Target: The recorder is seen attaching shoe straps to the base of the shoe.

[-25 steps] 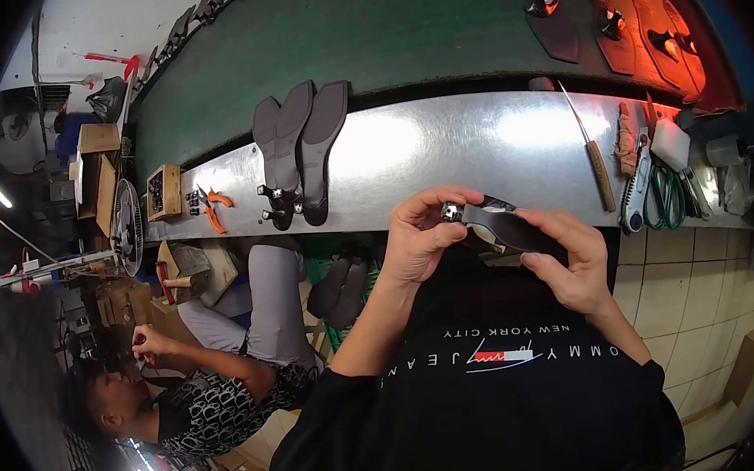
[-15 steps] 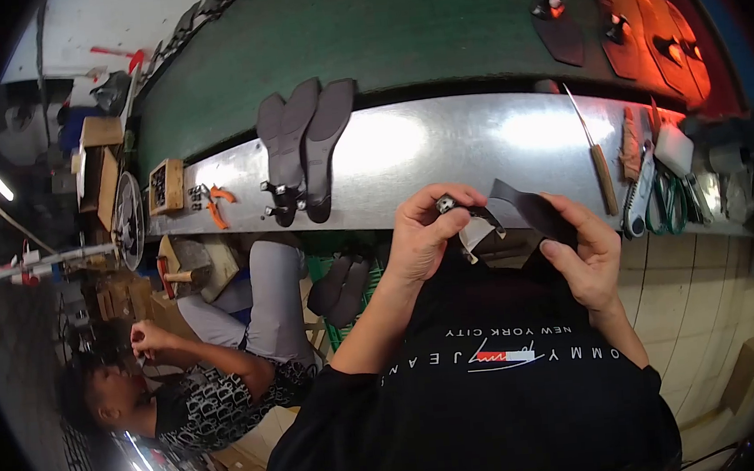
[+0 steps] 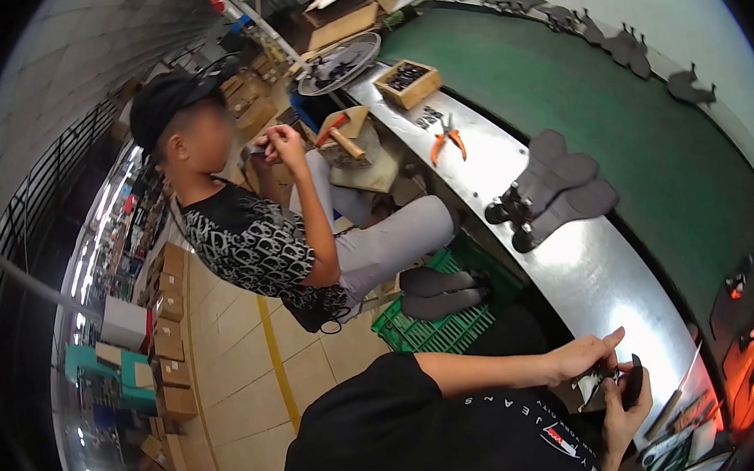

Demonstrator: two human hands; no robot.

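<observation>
Black T-shirt (image 3: 367, 440), wearer's own: white capitals (image 3: 527, 402) are curving across the chest, a small red-and-white emblem (image 3: 559, 438) sitting beside them. Black patterned shirt (image 3: 249, 245), seated co-worker's (image 3: 318, 222): pale letters (image 3: 233, 232) are repeating below the plain shoulder (image 3: 211, 204). Brown cartons (image 3: 170, 342): pale marks (image 3: 167, 302) are showing, too small for reading.

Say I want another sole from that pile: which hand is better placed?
Left, probably: the left hand is nearer the grey soles; the right hand, farther off, grips a dark piece. What the left holds is unclear.
</observation>
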